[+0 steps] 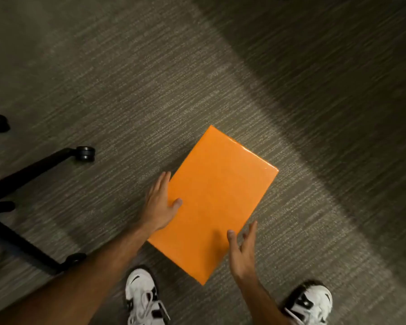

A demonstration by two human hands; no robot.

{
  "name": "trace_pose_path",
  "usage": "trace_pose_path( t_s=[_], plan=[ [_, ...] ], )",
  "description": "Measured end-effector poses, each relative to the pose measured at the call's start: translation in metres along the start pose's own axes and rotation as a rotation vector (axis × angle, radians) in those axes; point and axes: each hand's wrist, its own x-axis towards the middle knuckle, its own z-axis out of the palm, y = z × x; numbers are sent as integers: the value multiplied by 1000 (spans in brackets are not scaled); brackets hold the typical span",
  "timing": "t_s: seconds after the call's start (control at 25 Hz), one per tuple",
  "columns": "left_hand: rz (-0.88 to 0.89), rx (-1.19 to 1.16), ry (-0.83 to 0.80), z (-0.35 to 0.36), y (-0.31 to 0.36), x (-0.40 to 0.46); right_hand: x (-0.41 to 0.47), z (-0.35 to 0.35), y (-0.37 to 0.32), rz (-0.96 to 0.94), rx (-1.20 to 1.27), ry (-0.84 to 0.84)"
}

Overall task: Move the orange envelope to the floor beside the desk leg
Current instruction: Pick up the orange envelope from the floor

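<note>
Holding: the left hand (158, 207) has its thumb laid on the top face of the orange envelope (215, 202) and its fingers stretched flat along the left long edge, so the grip is closed on that edge.
Left hand pose: palm turned down and inward, fingers straight and close together, pointing away from the person; the bare forearm runs in from the lower left corner.
Right hand: the right hand (242, 252) stands at the near right edge of the envelope with fingers spread and apart; the thumb tip lies over the orange face, the other fingers point up past the edge. Whether it touches the envelope I cannot tell.
Right hand pose: palm turned toward the left, wrist bent, forearm coming up from the bottom edge.
Envelope position: it lies between the two hands, over the carpet floor (131, 90), turned on a diagonal with one corner toward the person. Whether it rests on the carpet or is just above it I cannot tell.
Surface: smooth, glossy, plain orange.
Feet: a left shoe (142, 299) and a right shoe (311, 303), white with black, stand just behind the envelope's near corner.
Left side: a black chair base (21, 177) with castors spreads over the carpet, well apart from the envelope.
</note>
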Motion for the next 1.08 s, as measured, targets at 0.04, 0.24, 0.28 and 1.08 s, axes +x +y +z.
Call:
trace_pose_path(
  t_s=[0.04,0.24,0.28,1.08],
  plan=[
    [-8,-42,19,6,-8,8,6,7,4,30,107,-8],
    [-126,-293,-75,21,-24,28,42,25,29,119,356,-2],
    [-174,-347,-75,23,-27,32,46,26,33,141,398,-5],
    [-73,-523,59,-90,303,-100,-81,-258,-168,92,418,-54]
  ],
)
